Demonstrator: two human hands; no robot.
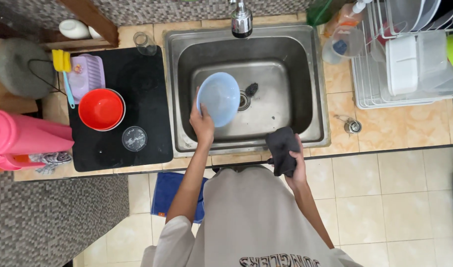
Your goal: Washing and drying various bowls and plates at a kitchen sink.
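Left hand (201, 121) grips the rim of a pale blue bowl (219, 98), held tilted over the steel sink (305, 74). Right hand (295, 160) clenches a dark cloth (281, 146) at the sink's front edge. Red bowl (101, 109) sits on a black mat (142, 84) on the tabletop (409, 126).

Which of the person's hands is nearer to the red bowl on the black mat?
Left. The left hand holds the blue bowl over the sink, a short way right of the red bowl; the right hand grips a dark cloth much farther right.
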